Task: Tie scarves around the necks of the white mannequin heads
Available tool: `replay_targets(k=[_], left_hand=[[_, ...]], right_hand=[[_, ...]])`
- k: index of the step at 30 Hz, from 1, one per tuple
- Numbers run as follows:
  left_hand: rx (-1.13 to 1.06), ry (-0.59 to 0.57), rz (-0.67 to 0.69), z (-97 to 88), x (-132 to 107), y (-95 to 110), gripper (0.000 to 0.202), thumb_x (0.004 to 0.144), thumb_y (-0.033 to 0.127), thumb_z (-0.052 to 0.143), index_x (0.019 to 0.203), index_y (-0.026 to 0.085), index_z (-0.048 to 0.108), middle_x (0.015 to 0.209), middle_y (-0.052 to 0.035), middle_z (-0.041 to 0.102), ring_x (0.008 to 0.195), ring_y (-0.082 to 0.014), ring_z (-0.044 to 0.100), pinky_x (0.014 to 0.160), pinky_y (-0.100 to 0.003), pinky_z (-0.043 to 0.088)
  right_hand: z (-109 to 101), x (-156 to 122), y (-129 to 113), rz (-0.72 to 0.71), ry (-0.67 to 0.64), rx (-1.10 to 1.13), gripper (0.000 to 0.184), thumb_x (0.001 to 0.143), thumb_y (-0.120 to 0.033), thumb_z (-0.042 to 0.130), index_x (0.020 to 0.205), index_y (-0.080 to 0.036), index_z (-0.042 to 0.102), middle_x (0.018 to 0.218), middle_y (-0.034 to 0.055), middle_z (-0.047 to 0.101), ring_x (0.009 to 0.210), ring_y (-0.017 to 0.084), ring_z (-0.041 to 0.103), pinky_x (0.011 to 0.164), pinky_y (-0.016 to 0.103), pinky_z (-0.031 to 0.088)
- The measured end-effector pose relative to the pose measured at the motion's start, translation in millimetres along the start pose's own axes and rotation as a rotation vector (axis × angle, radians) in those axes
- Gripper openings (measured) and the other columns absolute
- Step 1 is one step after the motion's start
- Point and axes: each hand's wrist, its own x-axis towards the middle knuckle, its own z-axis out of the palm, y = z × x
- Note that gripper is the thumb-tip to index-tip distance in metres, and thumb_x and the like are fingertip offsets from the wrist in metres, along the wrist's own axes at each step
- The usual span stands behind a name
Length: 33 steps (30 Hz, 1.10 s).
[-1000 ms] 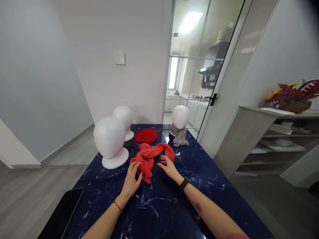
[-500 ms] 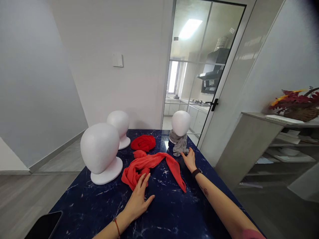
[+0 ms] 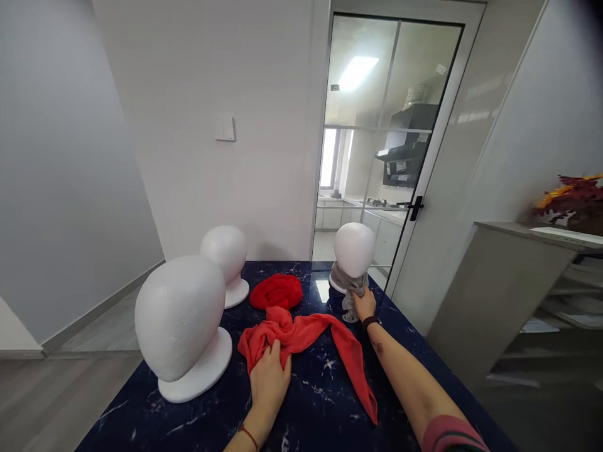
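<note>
Currently left grip (image 3: 269,380) clenched on red scarf (image 3: 306,333), lower centre; right grip (image 3: 365,305) grasping grey cloth (image 3: 340,277) below foam head (image 3: 354,250), mid-frame. Both likely soft, light, limp: take bunched folds.

I see the clearest lane at bottom centre: bare table (image 3: 325,408) between my left hand (image 3: 269,380), closed on the scarf (image 3: 306,336), and the scarf's trailing end. At left, the big foam head (image 3: 179,317) walls that side off. Higher up, the red bundle (image 3: 276,292) and small foam head (image 3: 225,254) crowd the middle. My right hand (image 3: 364,303) grips the grey cloth (image 3: 349,290) against the far foam head (image 3: 354,250). Right of that hand, a bare strip runs along the table's edge.
</note>
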Motion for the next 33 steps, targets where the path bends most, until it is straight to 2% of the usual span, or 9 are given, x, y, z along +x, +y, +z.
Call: replay_targets(k=[3,6,10,12,15,19,24,29,33], left_hand=[[-0.233,0.057,-0.115,-9.9,8,-7,0.028,0.09,0.037,0.034,0.099,0.02,0.053,0.084,-0.0081,0.063,0.077,-0.0248,0.063,0.071,-0.038,0.048],[-0.489,0.257,-0.156,-17.3,11,-11,0.033,0.09,0.038,0.035,0.112,0.017,0.045,0.099,-0.0121,0.059,0.09,-0.0254,0.061,0.08,-0.043,0.048],[-0.431,0.461,0.108,-22.5,-9,4,0.045,0.087,0.032,0.044,0.127,0.013,0.037,0.13,-0.0185,0.04,0.126,-0.0293,0.039,0.103,-0.049,0.034],[-0.365,0.285,0.386,-23.2,-29,21,0.039,0.086,0.025,0.045,0.124,0.017,0.044,0.131,-0.0152,0.042,0.129,-0.0272,0.036,0.107,-0.047,0.03],[-0.358,-0.146,0.738,-20.8,-60,52,0.051,0.079,0.018,0.05,0.129,0.021,0.041,0.135,-0.0119,0.044,0.127,-0.0246,0.039,0.106,-0.045,0.033],[-0.408,-0.312,0.783,-13.5,-83,79,0.064,0.076,0.021,0.054,0.136,0.018,0.031,0.136,-0.0116,0.045,0.124,-0.0225,0.044,0.104,-0.041,0.037],[-0.128,-0.257,0.604,-13.4,-72,72,0.036,0.081,0.034,0.054,0.114,0.02,0.058,0.118,-0.0086,0.061,0.115,-0.0246,0.051,0.106,-0.043,0.031],[-0.095,-0.122,0.292,-36.0,-50,39,0.039,0.086,0.023,0.043,0.12,0.006,0.053,0.127,-0.0234,0.052,0.127,-0.0346,0.038,0.107,-0.06,0.014],[-0.179,-0.178,0.257,-66.5,-70,15,0.044,0.088,0.023,0.037,0.128,0.011,0.048,0.134,-0.0162,0.049,0.126,-0.0261,0.043,0.107,-0.047,0.029]], right_hand=[[-18,-12,-6,0.006,0.05,0.025,0.028,0.074,-0.041,0.047,0.086,-0.015,0.053,0.085,0.0117,0.058,0.084,0.027,0.056,0.075,0.038,0.042],[-53,-45,-16,-0.067,0.057,0.07,0.025,0.075,-0.042,0.046,0.083,-0.018,0.049,0.081,0.0064,0.057,0.077,0.021,0.053,0.071,0.033,0.041],[-125,-118,-38,-0.247,-0.021,0.285,0.024,0.078,-0.043,0.051,0.077,-0.019,0.047,0.071,-0.0011,0.05,0.067,0.015,0.046,0.064,0.026,0.038],[-162,-158,-52,-0.226,-0.032,0.375,0.024,0.078,-0.042,0.055,0.077,-0.019,0.046,0.068,-0.0031,0.047,0.064,0.013,0.043,0.061,0.023,0.037],[-208,-213,-70,-0.134,0.022,0.452,0.025,0.078,-0.04,0.06,0.077,-0.019,0.047,0.066,-0.0044,0.045,0.061,0.011,0.041,0.058,0.022,0.035],[-247,-273,-72,-0.133,0.25,0.434,0.025,0.078,-0.038,0.063,0.078,-0.017,0.048,0.072,-0.0024,0.047,0.065,0.012,0.044,0.061,0.023,0.037],[-268,-321,-47,-0.389,0.517,0.267,0.022,0.077,-0.03,0.068,0.08,-0.018,0.05,0.077,0.0012,0.05,0.078,0.016,0.048,0.074,0.032,0.04],[-264,-343,-43,-0.656,0.401,0.074,0.015,0.078,-0.023,0.065,0.08,-0.02,0.051,0.069,-0.0002,0.049,0.071,0.016,0.048,0.064,0.03,0.043],[-240,-362,-63,-0.621,0.254,0.121,0.009,0.082,-0.022,0.059,0.081,-0.021,0.05,0.073,0.0003,0.047,0.07,0.016,0.048,0.063,0.029,0.044]])
